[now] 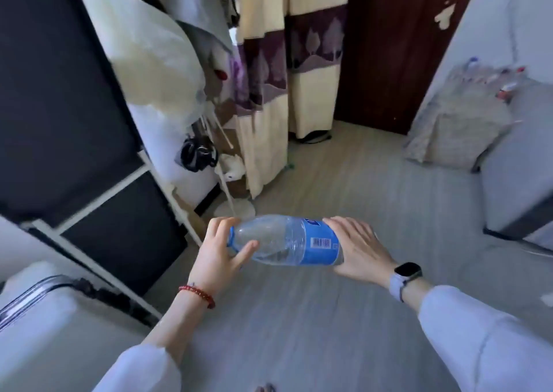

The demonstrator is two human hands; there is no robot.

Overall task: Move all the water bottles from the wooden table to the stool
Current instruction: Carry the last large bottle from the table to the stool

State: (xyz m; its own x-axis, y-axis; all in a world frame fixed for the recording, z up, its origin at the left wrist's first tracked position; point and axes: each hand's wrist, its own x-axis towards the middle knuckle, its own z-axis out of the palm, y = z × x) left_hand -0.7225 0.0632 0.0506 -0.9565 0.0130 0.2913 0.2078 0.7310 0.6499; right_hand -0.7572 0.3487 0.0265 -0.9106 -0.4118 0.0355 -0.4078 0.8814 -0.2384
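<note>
A clear plastic water bottle (284, 240) with a blue label and blue cap lies sideways in the air above the floor, cap to the left. My left hand (217, 255) grips its cap and neck end. The bottom end sits in my right hand (357, 246), which wears a watch on the wrist. A red bead bracelet circles my left wrist. Neither the wooden table nor the stool is in view.
Grey wood-look floor (344, 188) stretches ahead. A dark cabinet with white frame (74, 122) and stuffed bags stand at the left. Cream and purple curtains (284, 62) and a dark brown door (389, 47) are at the back. A white unit (514, 182) with a sack of bottles (466, 113) stands on the right.
</note>
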